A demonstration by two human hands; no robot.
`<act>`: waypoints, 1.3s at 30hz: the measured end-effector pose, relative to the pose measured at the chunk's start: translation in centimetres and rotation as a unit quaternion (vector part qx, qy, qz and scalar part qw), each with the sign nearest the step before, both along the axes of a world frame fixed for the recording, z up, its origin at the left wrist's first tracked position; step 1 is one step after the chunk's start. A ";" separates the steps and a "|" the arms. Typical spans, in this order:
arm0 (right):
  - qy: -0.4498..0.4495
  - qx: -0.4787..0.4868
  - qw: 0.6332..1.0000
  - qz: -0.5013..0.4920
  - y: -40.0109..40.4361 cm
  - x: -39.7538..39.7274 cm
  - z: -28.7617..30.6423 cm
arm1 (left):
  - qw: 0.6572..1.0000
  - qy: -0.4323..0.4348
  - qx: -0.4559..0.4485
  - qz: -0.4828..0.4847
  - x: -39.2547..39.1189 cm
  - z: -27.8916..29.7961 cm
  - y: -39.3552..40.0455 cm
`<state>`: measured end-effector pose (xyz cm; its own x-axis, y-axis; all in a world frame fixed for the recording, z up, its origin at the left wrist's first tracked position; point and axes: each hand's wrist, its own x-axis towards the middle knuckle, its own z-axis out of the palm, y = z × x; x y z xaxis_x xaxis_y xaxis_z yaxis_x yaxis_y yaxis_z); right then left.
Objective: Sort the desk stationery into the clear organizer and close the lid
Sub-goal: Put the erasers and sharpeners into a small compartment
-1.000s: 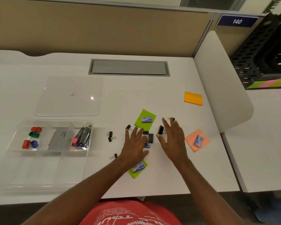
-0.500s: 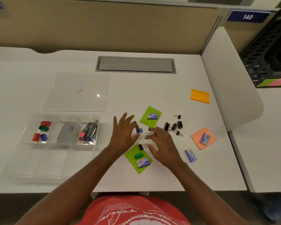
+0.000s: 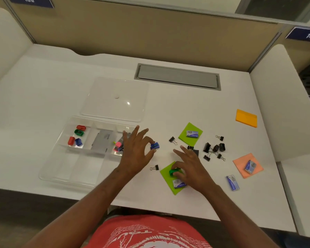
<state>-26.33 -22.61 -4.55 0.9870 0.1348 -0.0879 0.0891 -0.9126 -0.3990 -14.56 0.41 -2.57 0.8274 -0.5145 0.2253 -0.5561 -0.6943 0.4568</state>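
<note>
While the clear organizer [image 3: 57, 169] sits open at the left of the tabletop [image 3: 43, 86], I see its lid [image 3: 115, 99] lying flat just behind it, off the box. In its back-left compartment: two red, one green and one blue sharpener [image 3: 78, 141]. The middle one holds a grey flat box [image 3: 104, 141]; the next one a pink-tipped item, partly hidden by the left hand [image 3: 135, 151]. Front compartments look bare.

Left hand grip: thumb and forefinger pinch a blue sharpener [image 3: 154, 145] just right of the organizer, other fingers spread. I can't tell if it's lifted or touching the surface.

Right hand [image 3: 191, 169] grip: thumb and fingers curl round a green sharpener [image 3: 174, 171] on the near green sticky note [image 3: 166, 176], beside a blue staple box [image 3: 178, 184].

Further right: a loose cluster of black binder clips [image 3: 214, 148], another green note [image 3: 190, 133] with a staple box on it, a peach note [image 3: 247, 165] with one too, a loose staple box [image 3: 232, 182], and an orange pad [image 3: 246, 118] at the back.
</note>
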 end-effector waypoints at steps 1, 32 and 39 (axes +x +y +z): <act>-0.019 0.017 1.000 -0.012 0.4 0.2 0.4 | 1.000 -0.004 0.002 0.004 0.3 0.2 0.8; -0.121 0.065 0.991 0.001 29.4 22.8 4.9 | 0.990 0.057 0.003 0.130 12.0 -1.3 28.3; -0.103 0.004 0.993 -0.050 28.8 22.0 4.4 | 0.995 0.050 0.023 0.087 13.6 -1.5 27.7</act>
<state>-4.37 6.15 -0.10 0.9925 0.0348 0.1171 0.0782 -0.9177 -0.3896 -1.00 28.08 -4.07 0.9216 -0.3700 0.1173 -0.3798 -0.7969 0.4698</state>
